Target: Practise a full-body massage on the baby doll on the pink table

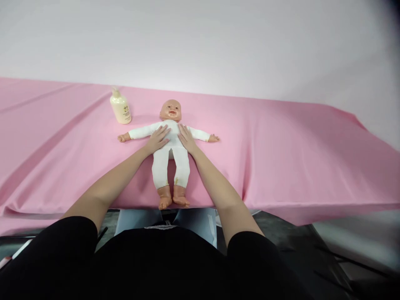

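1. The baby doll (171,146) lay face-up on the pink-covered bench (281,146), beside a lotion bottle (120,107).
2. Left hand (158,139) and right hand (186,138) rested flat on its chest, fingers spread; light, even pressure would suit.

Baby doll (170,143): plastic head, hands and feet; soft body clad in a white one-piece suit with long sleeves and legs. Laid flat on its back on the pink cloth (281,146), face up, head pointing away from the person, bare feet reaching the near edge of the cloth. Arms are spread straight out to either side; legs lie together and extended. The chest is covered on either side by the left hand (158,139) and the right hand (186,138), both laid flat with fingers extended.
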The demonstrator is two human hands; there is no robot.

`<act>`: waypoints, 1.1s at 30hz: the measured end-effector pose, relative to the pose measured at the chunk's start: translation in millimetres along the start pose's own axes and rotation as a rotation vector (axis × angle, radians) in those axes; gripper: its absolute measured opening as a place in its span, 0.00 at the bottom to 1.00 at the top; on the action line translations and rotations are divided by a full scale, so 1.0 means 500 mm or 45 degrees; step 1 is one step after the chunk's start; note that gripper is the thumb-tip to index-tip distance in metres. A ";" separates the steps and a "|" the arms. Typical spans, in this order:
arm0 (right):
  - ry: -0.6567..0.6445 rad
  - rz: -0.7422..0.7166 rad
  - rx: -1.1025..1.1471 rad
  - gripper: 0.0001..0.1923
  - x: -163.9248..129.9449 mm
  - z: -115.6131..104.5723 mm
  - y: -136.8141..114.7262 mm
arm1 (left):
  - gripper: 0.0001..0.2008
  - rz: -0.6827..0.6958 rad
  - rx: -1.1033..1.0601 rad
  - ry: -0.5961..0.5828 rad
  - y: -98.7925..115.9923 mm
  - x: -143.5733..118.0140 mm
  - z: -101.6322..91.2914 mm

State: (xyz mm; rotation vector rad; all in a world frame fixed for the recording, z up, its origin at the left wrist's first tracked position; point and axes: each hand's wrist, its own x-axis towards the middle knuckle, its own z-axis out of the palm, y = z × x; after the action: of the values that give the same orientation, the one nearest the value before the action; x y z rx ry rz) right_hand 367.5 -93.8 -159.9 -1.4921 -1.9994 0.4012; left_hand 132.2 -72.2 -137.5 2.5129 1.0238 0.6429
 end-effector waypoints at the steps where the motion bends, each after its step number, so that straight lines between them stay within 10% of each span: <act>1: -0.010 -0.005 0.027 0.45 -0.008 -0.003 -0.001 | 0.37 0.017 -0.028 0.006 -0.002 -0.004 -0.001; 5: -0.067 -0.025 0.106 0.47 -0.029 -0.016 -0.016 | 0.49 0.047 -0.122 -0.040 0.011 -0.016 -0.019; 13: -0.182 -0.300 0.096 0.52 -0.039 -0.052 -0.055 | 0.42 0.151 -0.223 -0.155 0.031 -0.020 -0.046; 21: -0.105 -0.161 0.182 0.37 -0.047 -0.064 -0.063 | 0.36 0.173 -0.384 -0.033 0.019 -0.014 -0.039; 33: -0.052 -0.031 0.232 0.49 -0.042 -0.044 -0.020 | 0.52 0.112 -0.359 0.056 -0.017 -0.005 -0.006</act>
State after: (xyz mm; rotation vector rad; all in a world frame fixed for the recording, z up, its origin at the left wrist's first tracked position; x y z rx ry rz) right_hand 377.8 -119.0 -143.1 -1.3554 -1.9531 0.5912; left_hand 124.2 -67.8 -139.6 2.3150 0.7791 0.8106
